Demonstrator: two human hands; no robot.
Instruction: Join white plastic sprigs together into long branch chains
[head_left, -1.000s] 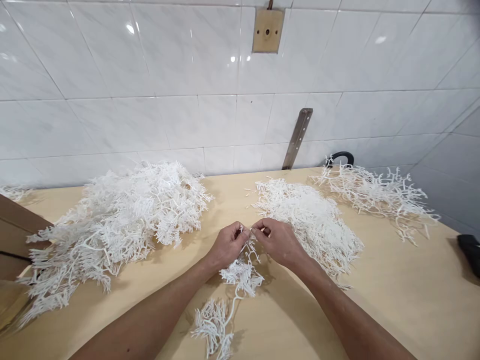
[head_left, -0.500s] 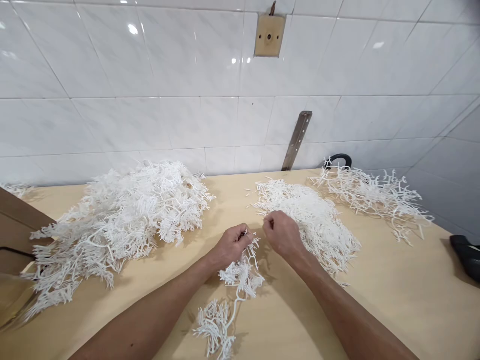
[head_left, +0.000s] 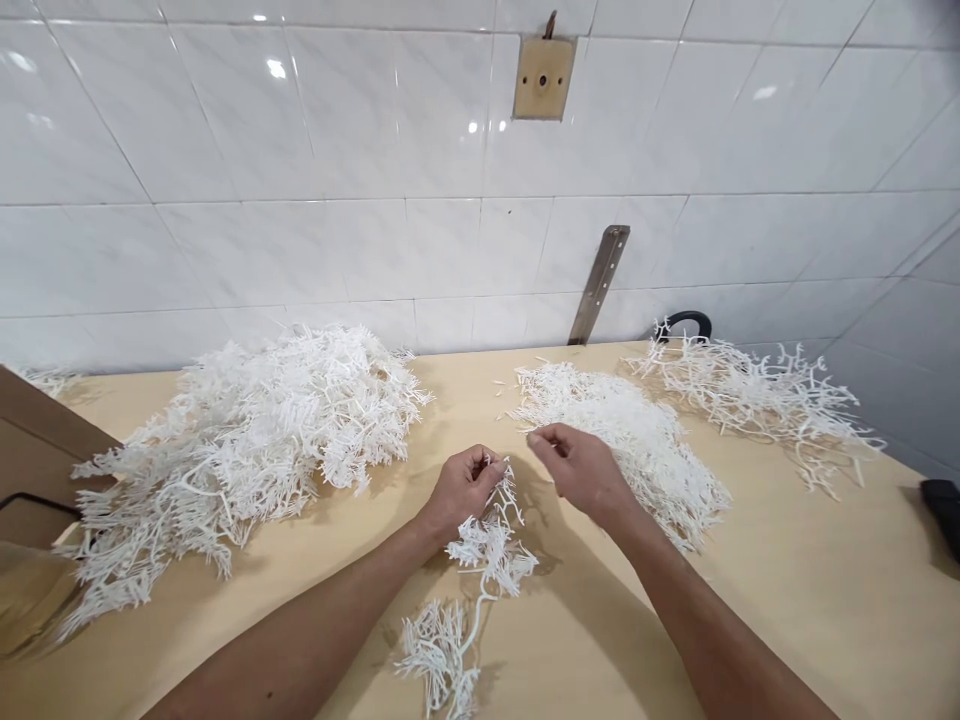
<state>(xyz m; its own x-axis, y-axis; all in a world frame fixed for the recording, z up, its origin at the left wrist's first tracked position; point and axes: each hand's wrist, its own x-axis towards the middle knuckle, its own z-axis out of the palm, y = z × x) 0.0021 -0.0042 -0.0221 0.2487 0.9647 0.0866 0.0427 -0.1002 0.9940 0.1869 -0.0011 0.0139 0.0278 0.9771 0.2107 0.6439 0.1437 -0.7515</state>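
Observation:
A branching white plastic sprue (head_left: 491, 550) with clusters of thin prongs hangs from my left hand (head_left: 469, 490), pinched between thumb and fingers. Its lower end rests on the table near me. To the right, my right hand (head_left: 581, 468) is closed, thumb against the curled fingers; whatever is between them is too small or hidden to make out. Just behind that hand lies a heap of small loose white plastic pieces (head_left: 630, 420). At the left is a large pile of white sprues (head_left: 285, 410) still thick with prongs.
Bare, stripped-looking white stems (head_left: 757, 395) lie at the back right, beside a black curved handle (head_left: 694, 320). A metal strip (head_left: 600, 285) leans on the tiled wall. A brown cardboard box (head_left: 45, 440) stands at the left edge, a black object (head_left: 941, 510) at the right.
My right hand has shifted slightly right, its thumb and fingertips now turned more into view. My left hand keeps its hold on the sprue. The camera view has moved a little.

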